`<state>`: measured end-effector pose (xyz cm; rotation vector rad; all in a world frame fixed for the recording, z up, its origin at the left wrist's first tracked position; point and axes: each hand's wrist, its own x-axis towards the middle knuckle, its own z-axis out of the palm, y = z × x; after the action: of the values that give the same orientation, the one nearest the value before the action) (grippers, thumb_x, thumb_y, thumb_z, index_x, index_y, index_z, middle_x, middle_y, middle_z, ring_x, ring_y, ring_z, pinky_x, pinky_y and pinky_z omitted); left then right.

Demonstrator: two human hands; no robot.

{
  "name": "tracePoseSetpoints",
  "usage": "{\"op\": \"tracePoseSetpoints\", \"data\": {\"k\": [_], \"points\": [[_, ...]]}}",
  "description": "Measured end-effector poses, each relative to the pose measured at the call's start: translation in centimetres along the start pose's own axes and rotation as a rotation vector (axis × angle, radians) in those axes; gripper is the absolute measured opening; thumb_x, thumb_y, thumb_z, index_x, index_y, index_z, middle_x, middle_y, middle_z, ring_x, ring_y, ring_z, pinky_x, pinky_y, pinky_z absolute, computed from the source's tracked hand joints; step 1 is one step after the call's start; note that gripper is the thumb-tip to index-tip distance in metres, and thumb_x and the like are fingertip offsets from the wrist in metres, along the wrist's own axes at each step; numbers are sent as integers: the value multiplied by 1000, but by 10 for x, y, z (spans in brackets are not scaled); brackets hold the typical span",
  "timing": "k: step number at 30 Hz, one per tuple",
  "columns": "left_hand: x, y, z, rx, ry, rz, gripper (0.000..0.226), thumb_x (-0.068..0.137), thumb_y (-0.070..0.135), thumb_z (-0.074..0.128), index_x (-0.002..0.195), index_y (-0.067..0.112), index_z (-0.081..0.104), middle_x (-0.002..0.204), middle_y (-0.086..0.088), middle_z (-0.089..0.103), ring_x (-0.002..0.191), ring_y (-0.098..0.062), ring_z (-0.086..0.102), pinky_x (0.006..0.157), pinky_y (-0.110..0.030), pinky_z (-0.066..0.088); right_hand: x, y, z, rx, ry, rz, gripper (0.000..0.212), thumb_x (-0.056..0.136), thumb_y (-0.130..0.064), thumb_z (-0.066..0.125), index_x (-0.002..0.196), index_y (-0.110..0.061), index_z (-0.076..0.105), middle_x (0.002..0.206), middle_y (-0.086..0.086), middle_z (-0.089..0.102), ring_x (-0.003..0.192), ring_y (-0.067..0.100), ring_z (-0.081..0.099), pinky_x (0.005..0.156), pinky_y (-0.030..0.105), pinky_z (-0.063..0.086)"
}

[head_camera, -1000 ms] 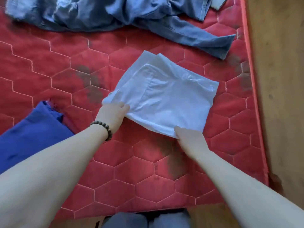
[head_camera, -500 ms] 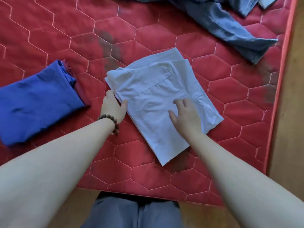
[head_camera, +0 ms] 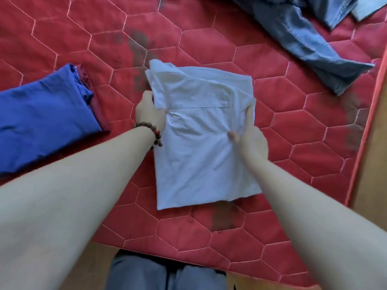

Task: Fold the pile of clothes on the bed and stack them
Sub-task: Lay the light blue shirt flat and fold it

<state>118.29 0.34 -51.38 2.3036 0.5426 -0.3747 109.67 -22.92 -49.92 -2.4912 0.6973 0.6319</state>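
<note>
Although one garment is already dealt with, the job looks to me roughly midway. At the far left lies a folded royal-blue cotton garment (head_camera: 41,116), flat on the bed, with a sliver of dark red folded cloth (head_camera: 95,105) showing under its right edge; that pair reads as the start of the stack.

Just right of it, the left hand (head_camera: 149,114), a brown wooden bead bracelet (head_camera: 154,132) at its wrist, grips the left edge of a folded white cotton shirt (head_camera: 201,147), fingers curled under the cloth where the collar end bunches up. This shirt sits in the middle of the scene, near the person, its far end lifted slightly while its near end lies on the cover. The right hand (head_camera: 250,137) pinches the shirt's right edge, thumb on top and fingers tucked beneath. My judgement is that the shirt is folded, or nearly so, and still has to go onto the blue pile.

Farther right and at the far side, a crumpled faded-blue denim garment (head_camera: 310,40) lies unfolded, one end trailing toward the bed's right edge, so at least that piece remains.

Beneath everything is a red quilted bed cover stitched in hexagons (head_camera: 282,130), blotched with darker patches. Beyond its right edge and along the near side runs a tan wooden floor (head_camera: 374,153), and the person's grey trousers (head_camera: 167,275) show at the near edge.
</note>
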Motion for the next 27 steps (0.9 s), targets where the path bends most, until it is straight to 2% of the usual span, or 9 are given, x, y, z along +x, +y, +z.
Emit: {"op": "tracePoseSetpoints", "data": {"k": [3, 6, 8, 11, 13, 15, 18, 22, 27], "points": [[14, 15, -6, -10, 5, 90, 29, 83, 5, 60, 111, 9, 57, 98, 0, 60, 85, -15, 52, 64, -9, 31, -22, 3, 21, 42, -45, 11, 88, 91, -36, 56, 152, -33, -7, 102, 15, 58, 92, 36, 59, 69, 37, 37], [20, 20, -8, -1, -48, 186, 37, 83, 2, 58, 118, 12, 54, 111, -3, 61, 94, -16, 53, 67, -3, 30, -35, 1, 29, 41, -80, 24, 86, 91, -39, 57, 153, -32, -3, 107, 15, 56, 93, 35, 58, 69, 36, 37], [17, 18, -10, 129, -30, 271, 51, 83, 5, 59, 132, 14, 47, 126, -9, 52, 112, -24, 49, 84, -16, 33, -39, 0, 28, -2, -12, 44, 88, 88, -43, 60, 154, -32, 2, 113, 14, 49, 99, 34, 54, 75, 39, 40], [6, 8, -10, 428, 21, 505, 62, 83, 14, 60, 142, 10, 40, 146, -11, 39, 135, -30, 35, 105, -42, 32, -40, -2, 31, -179, 311, 12, 90, 83, -42, 67, 154, -23, 15, 143, 19, 34, 129, 36, 37, 103, 48, 33], [1, 1, -7, 511, -51, 717, 57, 85, 15, 56, 140, 5, 44, 149, -15, 39, 139, -33, 34, 107, -49, 32, -38, -13, 36, -215, 438, -129, 83, 83, -33, 68, 151, -12, 26, 153, 24, 25, 141, 37, 26, 114, 53, 23], [-2, -7, 0, 611, -172, 892, 56, 88, 23, 43, 141, 3, 44, 150, -17, 38, 140, -35, 33, 110, -53, 29, -35, -31, 49, -254, 428, -338, 75, 82, -26, 66, 146, -4, 33, 153, 25, 26, 143, 37, 25, 116, 54, 17], [-6, -21, 9, 807, -396, 910, 68, 91, 42, 19, 152, 12, 23, 161, -7, 16, 149, -29, 9, 118, -49, 7, -35, -53, 80, -341, 262, -528, 71, 83, -29, 59, 144, -1, 37, 154, 21, 30, 144, 33, 26, 117, 53, 13], [8, -36, 10, 973, -415, 894, 66, 91, 60, 8, 147, 33, -15, 160, 6, -17, 147, -27, -16, 117, -47, -8, -33, -29, 102, -516, 83, -594, 72, 93, -53, 31, 151, -12, 21, 159, 8, 22, 147, 23, 18, 116, 53, 6], [11, -28, 6, 1068, -470, 846, 67, 96, 61, 15, 148, 36, -19, 158, 3, -27, 144, -29, -27, 118, -52, -9, -36, 42, 74, -567, 132, -471, 73, 92, -60, 24, 152, -18, 18, 160, 8, 16, 147, 23, 13, 116, 56, 6]]}}
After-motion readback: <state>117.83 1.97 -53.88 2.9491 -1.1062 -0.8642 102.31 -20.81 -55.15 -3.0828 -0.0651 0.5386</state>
